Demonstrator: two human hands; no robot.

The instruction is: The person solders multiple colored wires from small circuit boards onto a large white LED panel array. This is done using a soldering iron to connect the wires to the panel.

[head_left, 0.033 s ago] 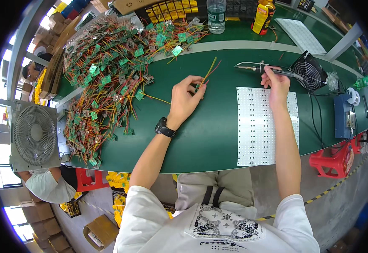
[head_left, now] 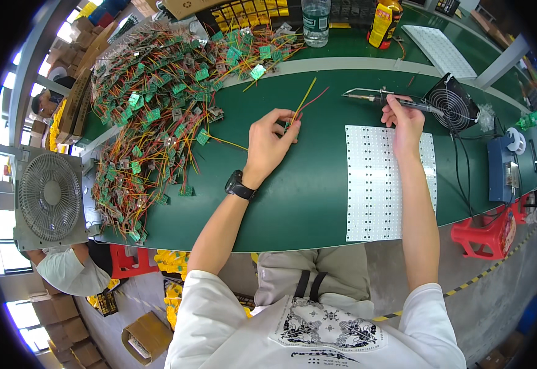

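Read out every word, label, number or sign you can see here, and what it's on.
I won't copy wording or brands, but here's where print shows:
White shirt: dark script and smaller print below the patterned panel; smallest characters blurred.
Clear bottle: label print too small.
Red-and-yellow container: lettering too small to read reliably.
Soldering iron: no readable text.

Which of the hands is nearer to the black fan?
Right. The right hand, gripping the soldering iron, is close to the black fan, on its left; the left hand, pinching a yellow wire, is much farther left.
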